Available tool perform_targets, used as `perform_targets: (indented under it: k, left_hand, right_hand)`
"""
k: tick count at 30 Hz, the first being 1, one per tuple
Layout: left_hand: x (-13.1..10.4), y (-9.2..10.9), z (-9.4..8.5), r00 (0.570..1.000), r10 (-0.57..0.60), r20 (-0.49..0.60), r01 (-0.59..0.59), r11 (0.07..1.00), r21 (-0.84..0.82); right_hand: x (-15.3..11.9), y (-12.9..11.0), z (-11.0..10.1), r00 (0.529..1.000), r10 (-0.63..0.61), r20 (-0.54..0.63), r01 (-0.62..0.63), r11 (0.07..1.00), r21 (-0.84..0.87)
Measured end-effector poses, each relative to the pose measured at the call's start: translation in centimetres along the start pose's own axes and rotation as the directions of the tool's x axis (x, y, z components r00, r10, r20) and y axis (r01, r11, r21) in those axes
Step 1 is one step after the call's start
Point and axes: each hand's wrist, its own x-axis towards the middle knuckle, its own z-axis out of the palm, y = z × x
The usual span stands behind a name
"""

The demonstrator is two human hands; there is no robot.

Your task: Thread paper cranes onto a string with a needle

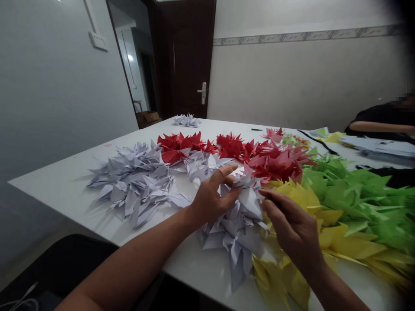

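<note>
Over the near middle of the table, my left hand [213,194] has its thumb and fingers bent around a white folded paper crane [248,185]. To its right, my right hand [292,226] is closed, with thumb and forefinger pinched together by the crane's right edge. What sits between those fingertips is too small to make out. Directly below both hands lies a heap of white paper cranes [238,242]. Yellow cranes [333,233] spread beside and beneath my right hand. A larger white pile [132,177] lies left of my left hand.
Red cranes [231,147] and pink ones [279,162] lie beyond my hands, green ones [356,194] at right. A small white cluster [187,120] sits at the far edge. Another person's arm [382,127] rests behind papers [382,146]. A dark door [184,56] stands behind the white table [55,172].
</note>
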Motion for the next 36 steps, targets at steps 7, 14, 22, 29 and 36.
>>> perform_targets:
  k: [7,14,22,29,36]
  left_hand:
    - [-0.2,0.5,0.1,0.996,0.06,0.069,-0.066,0.995,0.08]
    - [-0.3,0.4,0.2,0.991,0.085,0.106,-0.092,0.993,0.069]
    - [-0.3,0.2,0.1,0.999,0.024,0.035,-0.028,0.994,0.107]
    - [0.0,-1.1,0.0,0.998,-0.05,0.028,0.05,0.998,0.03]
    - [0.6,-2.8,-0.6,0.999,-0.049,-0.007,0.049,0.999,0.001]
  right_hand:
    - [0.1,-0.1,0.6,0.979,-0.172,0.109,0.187,0.971,-0.148]
    - [0.2,0.2,0.6,0.973,-0.179,0.148,0.204,0.961,-0.184]
    - [0.1,0.4,0.6,0.99,-0.12,0.077,0.131,0.98,-0.152]
    - [0.0,0.8,0.5,0.997,-0.071,-0.002,0.069,0.986,-0.154]
    - [0.1,0.9,0.7,0.995,-0.082,0.053,0.089,0.985,-0.146]
